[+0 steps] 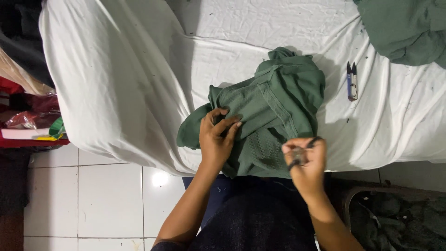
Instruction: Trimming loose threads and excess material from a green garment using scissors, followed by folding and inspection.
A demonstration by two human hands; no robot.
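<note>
Green garment point(274, 111), bunched in a loose heap on a white sheet point(139, 83) that covers the work table, near the table's front edge and just before the person's lap. The cloth is a knit with a ribbed or waffle-textured panel and raised seams running across its upper folds. It appears light and wholly limp: it will drape, fold and slide over the sheet rather than hold a shape, and it is not fragile. It is best gripped at a seam, hem or gathered fold, where the doubled layers give the fingers something firm.

Left hand point(216, 137): fingers spread and pressing flat on the garment's left fold, pinning and lightly pinching the fabric.

Right hand point(304, 160): raised just clear of the garment's lower right edge, fingertips pinched together on a small dark tool point(302, 153), possibly a thread snip or seam ripper; blur makes its kind uncertain.

Snips point(352, 81): small pointed metal blades with a blue-grey body, lying on the sheet well to the right of the garment, untouched.

Second green cloth point(409, 28): a similar soft pile at the table's far right corner.

The sheet is creased cotton speckled with dark thread clippings. Below the table lies a glossy white tiled floor point(107, 200); at left stand red and dark goods point(28, 116), indistinct.
</note>
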